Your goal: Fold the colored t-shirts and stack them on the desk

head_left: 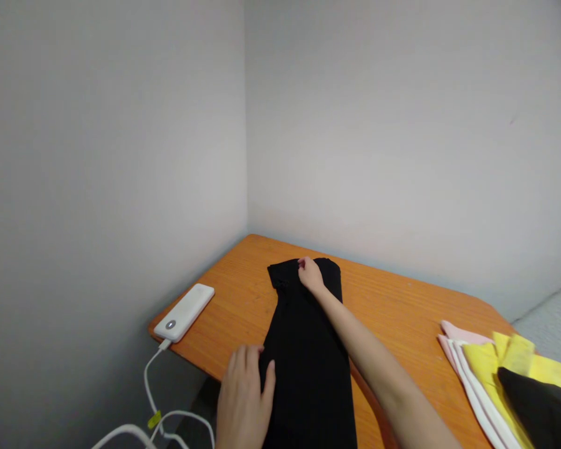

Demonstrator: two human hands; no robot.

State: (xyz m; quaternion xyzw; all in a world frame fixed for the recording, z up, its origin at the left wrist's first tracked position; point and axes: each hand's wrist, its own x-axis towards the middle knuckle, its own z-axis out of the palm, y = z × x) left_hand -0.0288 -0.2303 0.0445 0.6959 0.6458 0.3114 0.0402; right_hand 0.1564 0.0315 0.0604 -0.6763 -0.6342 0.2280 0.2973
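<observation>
Two pale grey walls (121,156): they meet in a vertical corner behind the table, one along its left, the other along its back.
Thin white cable (146,374): loops below the table's left edge, carries a small yellow tag (154,419), and plugs into the near end of the power bank.
Flat rectangular white power bank (189,307): lies along the table's left edge, a round grey mark near its plugged end.
Left hand (245,393): at the near left edge of the black fabric, back of the hand up, fingers extended and close together, thumb spread to the right over the cloth, nothing clasped.
Long folded black fabric (308,362): runs from the bottom of the view up the middle of the table, nearly to the back edge; its far end juts left and wrinkles there.
Right hand (310,273): on the far end of the black fabric, forearm reaching in from the lower right, fingers curled inward; cannot tell whether they pinch a fold.
Orange-brown wooden table (393,293): bears the fabric and power bank.
Pile of cloths at right: pink (462,333), white (472,383) and yellow (486,365) layers, dark cloth (542,405) on top.
</observation>
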